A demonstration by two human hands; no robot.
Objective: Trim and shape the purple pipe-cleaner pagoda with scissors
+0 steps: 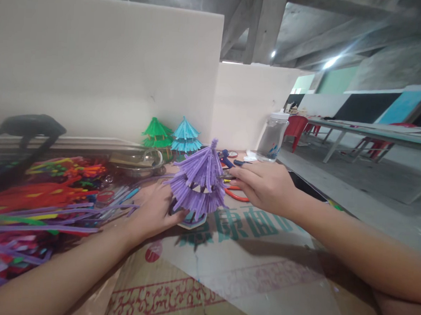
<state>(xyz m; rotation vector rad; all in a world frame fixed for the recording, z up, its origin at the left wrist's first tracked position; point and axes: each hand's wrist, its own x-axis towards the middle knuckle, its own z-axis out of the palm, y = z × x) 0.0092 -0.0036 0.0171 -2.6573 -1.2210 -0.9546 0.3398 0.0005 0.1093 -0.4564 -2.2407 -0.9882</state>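
Pagoda (200,194), purple, beside left grip (157,207), base (192,223) seemingly held

Ceiling lamp (331,62) glaring, soft shadows, slight blur

head view, forward-down, near the hands (154,206) (267,186)

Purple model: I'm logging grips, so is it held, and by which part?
The left hand holds the purple model by its base; whether the right hand beside it holds anything is unclear.
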